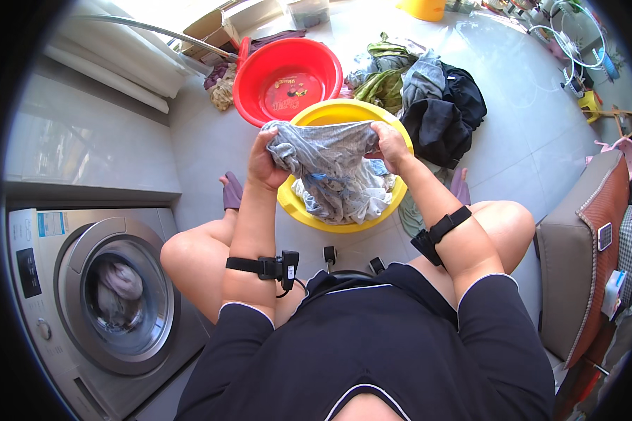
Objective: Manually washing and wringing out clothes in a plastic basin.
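A grey garment (329, 144) is stretched between my two hands above a yellow plastic basin (342, 108). My left hand (264, 160) grips its left end, near the rim. Its right end is pinched in my right hand (391, 144), over the basin's right side. The garment's lower part hangs onto white and pale-blue clothes (376, 202) lying in the basin, so I cannot tell where it ends. Just behind and to the left is a red plastic basin (295, 79) with a printed bottom; no clothes show in it.
A heap of green, grey and black clothes (426, 94) lies on the tiled floor at the right. A front-loading washing machine (118, 300) with laundry behind its closed door stands at left. At right is a brown padded seat (571, 263). A mop pole (189, 39) slants behind the red basin.
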`<state>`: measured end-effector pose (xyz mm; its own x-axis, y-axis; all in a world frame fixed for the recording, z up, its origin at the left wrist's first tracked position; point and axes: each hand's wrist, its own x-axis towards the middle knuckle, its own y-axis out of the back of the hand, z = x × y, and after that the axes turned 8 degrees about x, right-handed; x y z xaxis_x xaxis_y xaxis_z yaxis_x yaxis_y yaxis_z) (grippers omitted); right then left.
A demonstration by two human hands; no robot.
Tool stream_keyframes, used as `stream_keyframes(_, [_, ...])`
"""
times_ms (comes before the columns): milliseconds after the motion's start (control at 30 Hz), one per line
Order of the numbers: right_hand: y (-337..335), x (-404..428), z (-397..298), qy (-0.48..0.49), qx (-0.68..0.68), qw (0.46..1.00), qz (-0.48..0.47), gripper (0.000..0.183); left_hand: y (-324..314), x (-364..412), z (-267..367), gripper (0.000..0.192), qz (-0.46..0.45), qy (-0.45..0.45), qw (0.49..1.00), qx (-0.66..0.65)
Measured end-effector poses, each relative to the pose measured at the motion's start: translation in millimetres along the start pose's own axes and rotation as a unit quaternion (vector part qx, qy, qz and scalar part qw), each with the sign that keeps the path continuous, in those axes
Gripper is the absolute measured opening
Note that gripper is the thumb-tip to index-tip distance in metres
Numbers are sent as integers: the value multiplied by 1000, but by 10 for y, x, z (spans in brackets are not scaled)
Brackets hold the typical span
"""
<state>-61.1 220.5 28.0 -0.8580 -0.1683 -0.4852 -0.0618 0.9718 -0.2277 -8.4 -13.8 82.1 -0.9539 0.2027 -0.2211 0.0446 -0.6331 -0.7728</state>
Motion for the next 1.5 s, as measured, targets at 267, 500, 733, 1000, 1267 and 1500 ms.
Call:
stream_keyframes(267, [-799,-765,-156,385,-247,886,-75,20,99,172,-690,35,98,92,990,-48])
stream_keyframes(500, [-594,-408,-41,410,-298,859,72,22,-487,200,-836,31,160,177,965,-109])
stream_keyframes(733, [-737,-598,154,515,-302,802,-22,18,-18,226,-849,26,112,170,976,-80])
stream_keyframes(1000, [-303,76,-94,286,-151,945,48,36,122,70,-536,17,144,34,959,241])
stream_keyframes(1267, [-386,-60,-240,89,104,986,-97,41,-132,12,-521,48,-1,-25,728,685])
stream_keyframes(1500, [-224,-121,-345,85,-2,989,-124,41,94,123,-470,13,93,-201,815,536])
